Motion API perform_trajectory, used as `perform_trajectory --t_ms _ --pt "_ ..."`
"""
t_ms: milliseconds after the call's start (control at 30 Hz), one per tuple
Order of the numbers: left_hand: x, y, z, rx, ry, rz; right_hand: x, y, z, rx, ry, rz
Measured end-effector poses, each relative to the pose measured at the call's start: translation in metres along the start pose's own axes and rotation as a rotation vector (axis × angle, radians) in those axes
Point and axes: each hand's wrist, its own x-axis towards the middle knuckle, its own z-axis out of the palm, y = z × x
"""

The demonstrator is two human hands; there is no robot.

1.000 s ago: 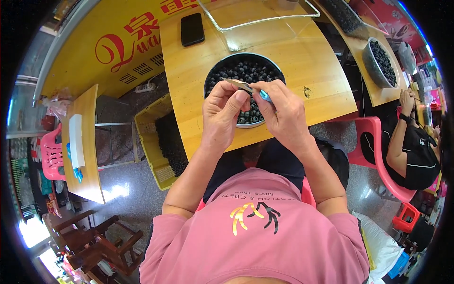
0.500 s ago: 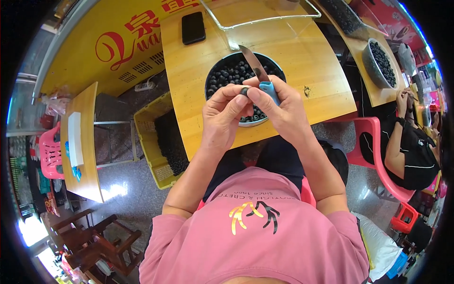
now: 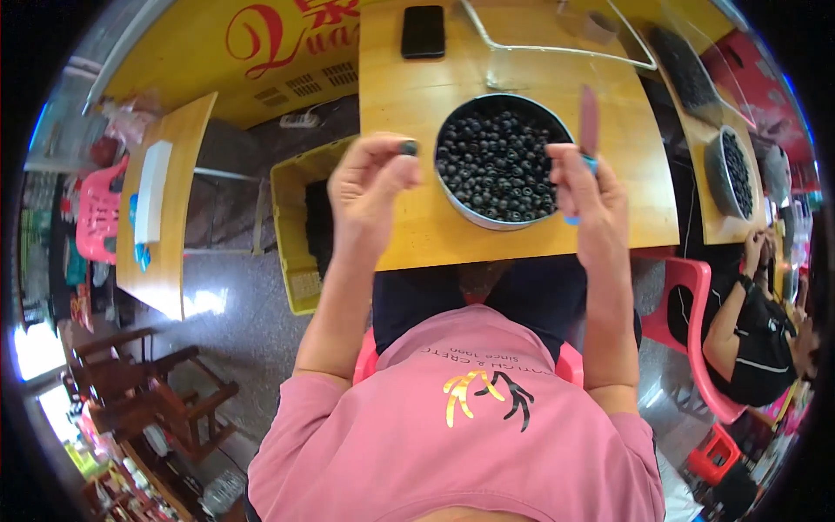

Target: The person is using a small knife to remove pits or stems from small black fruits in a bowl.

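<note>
In front of me a round metal bowl (image 3: 497,224) stands on the yellow wooden table (image 3: 409,239). Several small dark round pieces (image 3: 496,165), fruit- or nut-like, fill it; some show a pale ring or hole. My left hand (image 3: 370,187) is raised to the left of the bowl, thumb and fingertips pinching one small dark round piece (image 3: 407,148). At the bowl's right rim, my right hand (image 3: 596,196) is closed around the blue handle of a small knife (image 3: 589,122). The knife's blade points up and away from me and is slightly blurred.
A black phone (image 3: 424,32) lies at the table's far left, a white-edged clear panel (image 3: 565,55) at the back. Left of the table sits a yellow crate (image 3: 302,291) with dark contents. At right, another person (image 3: 739,322) works near a second bowl (image 3: 720,178); a pink chair (image 3: 687,304) stands between.
My hands were together over the bowl with a dark piece between them; now they are apart, left hand moved left with a piece, right hand moved right with the knife. The view has shifted.
</note>
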Motion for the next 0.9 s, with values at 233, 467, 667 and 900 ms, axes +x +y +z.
perform_trajectory --t_ms 233,467,667,900 --pt "-0.023 0.016 -0.103 0.511 0.273 0.083 0.005 0.005 -0.034 0.028 0.068 -0.010" --pt "0.011 0.013 -0.025 0.775 -0.165 0.150 -0.001 0.007 -0.040 0.011 0.075 -0.003" --pt "0.037 -0.036 0.039 1.193 -0.783 0.316 -0.009 0.006 -0.039 -0.001 0.077 -0.008" --pt "0.045 -0.047 0.048 1.151 -0.845 0.284 -0.012 0.012 -0.041 -0.023 0.082 0.021"
